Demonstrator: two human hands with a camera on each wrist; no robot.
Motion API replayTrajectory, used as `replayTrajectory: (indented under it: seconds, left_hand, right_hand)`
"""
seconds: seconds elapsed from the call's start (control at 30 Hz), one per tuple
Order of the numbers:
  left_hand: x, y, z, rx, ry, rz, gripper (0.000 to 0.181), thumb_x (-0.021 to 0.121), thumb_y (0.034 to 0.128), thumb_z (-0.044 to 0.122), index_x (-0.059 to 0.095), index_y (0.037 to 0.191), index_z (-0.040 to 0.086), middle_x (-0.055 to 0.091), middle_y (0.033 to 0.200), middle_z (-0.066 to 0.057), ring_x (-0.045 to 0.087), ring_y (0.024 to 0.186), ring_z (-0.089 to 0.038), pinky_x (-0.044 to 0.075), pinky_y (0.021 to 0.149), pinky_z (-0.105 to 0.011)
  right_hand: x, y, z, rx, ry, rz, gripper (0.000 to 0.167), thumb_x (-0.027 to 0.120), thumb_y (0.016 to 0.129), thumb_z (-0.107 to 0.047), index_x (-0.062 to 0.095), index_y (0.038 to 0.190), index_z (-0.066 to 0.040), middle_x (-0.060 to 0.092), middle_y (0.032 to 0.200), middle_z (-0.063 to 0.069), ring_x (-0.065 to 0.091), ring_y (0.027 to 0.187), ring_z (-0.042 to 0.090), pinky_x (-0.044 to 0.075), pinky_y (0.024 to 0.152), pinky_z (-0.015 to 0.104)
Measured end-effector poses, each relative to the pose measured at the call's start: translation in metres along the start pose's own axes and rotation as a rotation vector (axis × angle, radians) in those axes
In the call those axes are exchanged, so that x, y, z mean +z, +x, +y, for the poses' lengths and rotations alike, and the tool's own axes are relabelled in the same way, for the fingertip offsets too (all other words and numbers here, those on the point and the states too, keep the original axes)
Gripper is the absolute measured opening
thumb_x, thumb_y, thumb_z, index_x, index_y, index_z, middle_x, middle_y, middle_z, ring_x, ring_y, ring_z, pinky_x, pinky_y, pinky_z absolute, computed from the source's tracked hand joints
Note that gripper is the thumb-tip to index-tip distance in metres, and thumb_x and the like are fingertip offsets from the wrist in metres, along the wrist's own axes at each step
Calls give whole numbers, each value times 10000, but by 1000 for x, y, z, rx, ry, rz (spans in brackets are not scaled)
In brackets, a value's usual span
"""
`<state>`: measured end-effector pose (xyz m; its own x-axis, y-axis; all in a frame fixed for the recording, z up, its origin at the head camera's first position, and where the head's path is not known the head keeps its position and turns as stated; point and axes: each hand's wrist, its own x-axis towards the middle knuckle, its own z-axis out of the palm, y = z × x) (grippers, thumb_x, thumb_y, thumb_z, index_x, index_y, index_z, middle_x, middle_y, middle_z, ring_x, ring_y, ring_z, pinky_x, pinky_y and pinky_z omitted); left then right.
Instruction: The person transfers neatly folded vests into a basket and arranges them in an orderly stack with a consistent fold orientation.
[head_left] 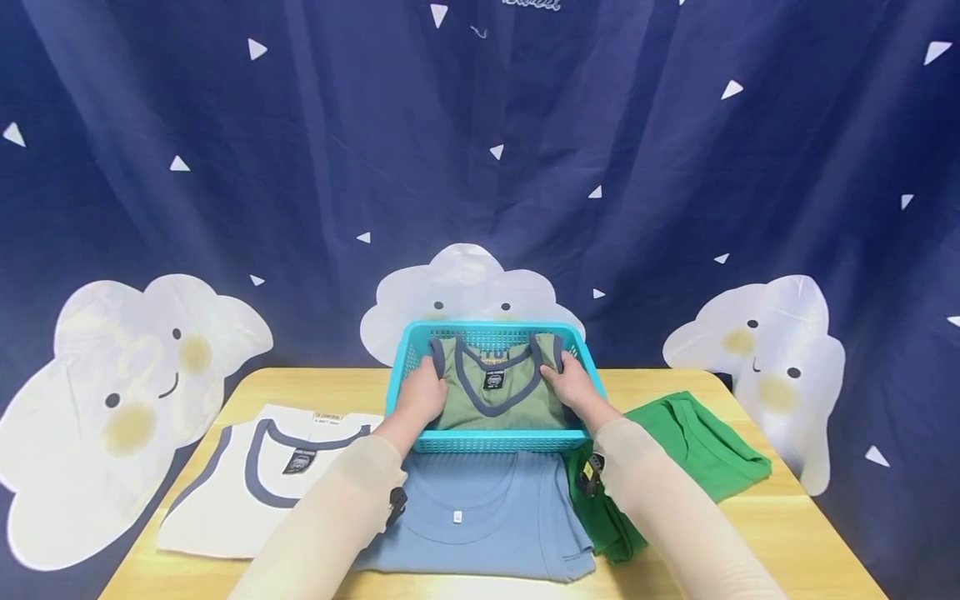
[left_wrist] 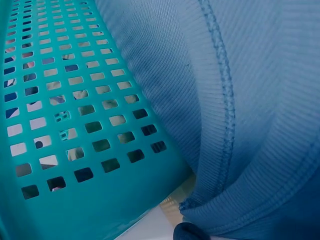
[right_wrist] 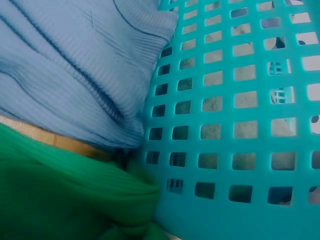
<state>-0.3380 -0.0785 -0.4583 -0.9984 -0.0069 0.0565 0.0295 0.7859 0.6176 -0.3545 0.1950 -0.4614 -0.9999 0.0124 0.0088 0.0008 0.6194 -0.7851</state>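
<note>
An olive-green garment with dark trim (head_left: 468,398) lies in a turquoise basket (head_left: 498,442) in the head view. My left hand (head_left: 422,392) grips its left shoulder edge, and my right hand (head_left: 572,382) pinches its right shoulder edge, both inside the basket. Neither hand shows in the wrist views: the left wrist view has the basket wall (left_wrist: 75,200) beside blue ribbed cloth (left_wrist: 250,100), the right wrist view the basket wall (right_wrist: 225,145) with blue cloth (right_wrist: 75,60) and green cloth (right_wrist: 60,185).
A folded blue top (head_left: 480,542) lies in front of the basket. A white top with dark trim (head_left: 217,508) is on the left of the wooden table (head_left: 795,533), green garments (head_left: 705,446) on the right. Behind hangs a dark blue curtain (head_left: 450,192) with clouds.
</note>
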Motion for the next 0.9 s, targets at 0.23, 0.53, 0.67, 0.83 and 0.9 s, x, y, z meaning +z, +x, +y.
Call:
replayTrajectory:
  seconds: [0.23, 0.53, 0.67, 0.83, 0.9]
  left_hand:
    - [1, 0, -2, -4, 10, -51, 530, 456, 1015, 78, 284, 1465, -143, 545, 1317, -337, 569, 1205, -432, 481, 1009, -517]
    - [0, 0, -1, -18, 38, -106, 538, 387, 1032, 54, 221, 1505, -143, 448, 1445, -331, 461, 1338, -428, 377, 1122, -503]
    - [-1, -1, 2, -26, 57, -117, 540, 396, 1030, 49, 222, 1499, -154, 438, 1443, -347, 444, 1348, -437, 356, 1136, -504]
    - [-1, 0, 1, -30, 97, -132, 521, 407, 1030, 48, 257, 1477, -175, 447, 1426, -356, 436, 1353, -439, 353, 1140, -500]
    - [0, 1, 0, -33, 115, -137, 512, 414, 1029, 49, 278, 1468, -177, 456, 1419, -352, 439, 1352, -435, 353, 1141, -494]
  right_hand:
    - [5, 2, 2, 21, -102, -15, 578, 518, 1058, -266, 317, 1491, 61, 421, 1460, 312, 411, 1358, 456, 391, 1078, 572]
    - [7, 2, -1, 51, -192, -42, 641, 522, 1055, -248, 234, 1523, 83, 370, 1499, 325, 399, 1365, 467, 397, 1079, 566]
    - [8, 4, -1, 58, -235, -59, 664, 518, 1054, -226, 192, 1533, 96, 324, 1526, 333, 376, 1379, 472, 394, 1085, 564]
    - [11, 5, 0, 65, -312, -89, 681, 522, 1049, -213, 169, 1525, 123, 319, 1523, 345, 385, 1373, 475, 400, 1084, 555]
    - [12, 5, 0, 69, -334, -102, 687, 526, 1047, -208, 162, 1521, 131, 326, 1517, 350, 395, 1366, 476, 409, 1076, 552]
